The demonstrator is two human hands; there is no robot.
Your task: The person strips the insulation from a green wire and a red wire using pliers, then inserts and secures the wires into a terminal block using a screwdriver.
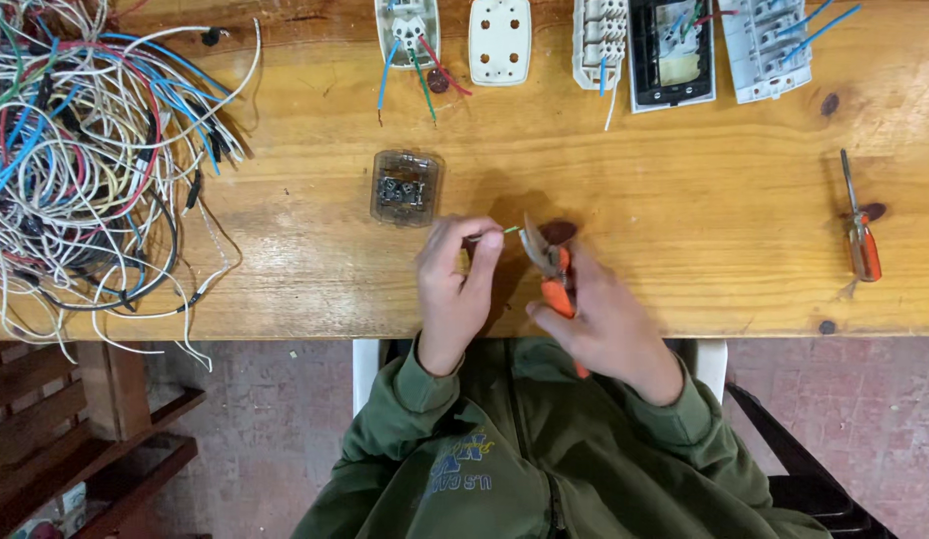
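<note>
My left hand point(456, 284) pinches a short piece of thin wire point(508, 231) with a green end, held just above the wooden table point(684, 240). My right hand point(604, 324) grips orange-handled cutting pliers point(549, 269), whose metal jaws point up toward the wire's tip. The jaws sit right beside the wire end; whether they touch it I cannot tell. Both hands hover near the table's front edge, in front of my green sweatshirt.
A small clear plastic box point(406, 187) with metal parts lies just behind my left hand. A big tangle of coloured wires point(85, 150) fills the left. White sockets and switch parts point(499, 40) line the far edge. An orange screwdriver point(861, 235) lies at right.
</note>
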